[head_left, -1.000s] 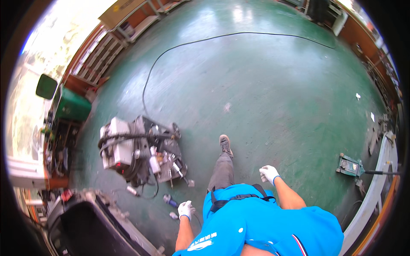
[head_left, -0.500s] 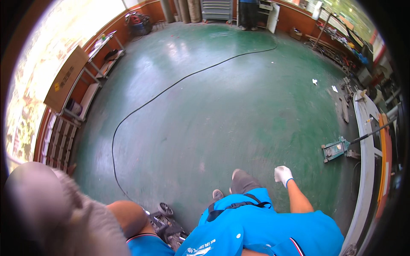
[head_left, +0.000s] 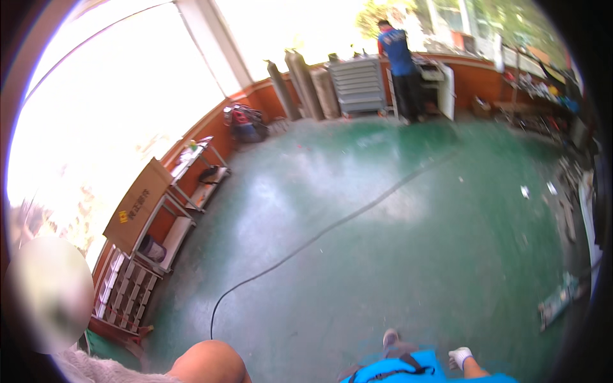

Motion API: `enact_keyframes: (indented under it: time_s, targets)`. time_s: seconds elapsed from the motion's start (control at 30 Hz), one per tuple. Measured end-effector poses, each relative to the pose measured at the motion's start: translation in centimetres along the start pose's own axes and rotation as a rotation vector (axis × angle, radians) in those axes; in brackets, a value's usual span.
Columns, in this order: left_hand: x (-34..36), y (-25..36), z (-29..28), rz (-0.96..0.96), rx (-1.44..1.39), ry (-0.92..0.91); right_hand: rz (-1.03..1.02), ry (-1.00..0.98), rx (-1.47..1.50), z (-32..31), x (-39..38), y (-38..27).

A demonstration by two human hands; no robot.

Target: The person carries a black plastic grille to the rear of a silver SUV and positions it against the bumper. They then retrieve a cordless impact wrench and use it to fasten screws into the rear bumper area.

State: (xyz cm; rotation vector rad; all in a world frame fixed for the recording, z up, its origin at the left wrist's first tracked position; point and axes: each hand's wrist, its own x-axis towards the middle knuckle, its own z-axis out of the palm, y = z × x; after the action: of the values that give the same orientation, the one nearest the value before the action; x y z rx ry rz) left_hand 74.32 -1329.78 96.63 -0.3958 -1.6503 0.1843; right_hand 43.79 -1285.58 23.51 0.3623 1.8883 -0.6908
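Observation:
My right hand (head_left: 459,358), in a white knit glove, hangs low over the green floor (head_left: 357,274) beside my blue top (head_left: 399,368). Its fingers look loosely bent with a small gap, and I see nothing in them. On the other side my bare left arm (head_left: 211,362) is bent up close to the camera. The grey knit glove of my left hand (head_left: 108,370) fills the lower left corner. A smeared oval patch covers its upper part, so its fingers and anything in them are hidden. One shoe (head_left: 391,338) shows below me.
A black cable (head_left: 332,226) crosses the floor. At the left stand shelf carts (head_left: 175,242) and a cardboard sheet (head_left: 137,207). A person in blue (head_left: 400,60) stands at the back beside a grey tool chest (head_left: 357,86) and gas cylinders (head_left: 303,86). A floor jack (head_left: 559,299) lies right.
My view has tilted up and swung left, showing more of the windows and the person at the back. My right hand now appears lower. The wheeled thing near my left side has left the view.

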Motion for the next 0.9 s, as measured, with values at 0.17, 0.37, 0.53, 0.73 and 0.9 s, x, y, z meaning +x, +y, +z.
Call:
enact_keyframes:
  time_s: [0.17,0.37,0.53,0.73,0.9]
  targets:
    - [-1.6,-9.4,5.5,-0.031,0.048,0.009,-0.394,0.027,0.212,-2.9,-4.7,-26.6]
    - [-7.2,-20.9,13.0,-0.003,0.052,0.046,-0.571,-0.048,0.312,2.0,-4.7,-47.2]
    - [-12.1,-31.5,17.9,-0.052,0.007,0.037,-0.524,-0.007,-0.109,6.3,-1.4,-52.1]
    - [-15.6,-46.0,26.8,-0.097,-0.032,0.089,-0.147,0.011,0.066,6.1,4.1,-53.6]
    - [-20.7,-56.5,39.4,-0.375,-0.127,0.149,-0.033,0.093,0.374,5.9,8.1,-57.1]
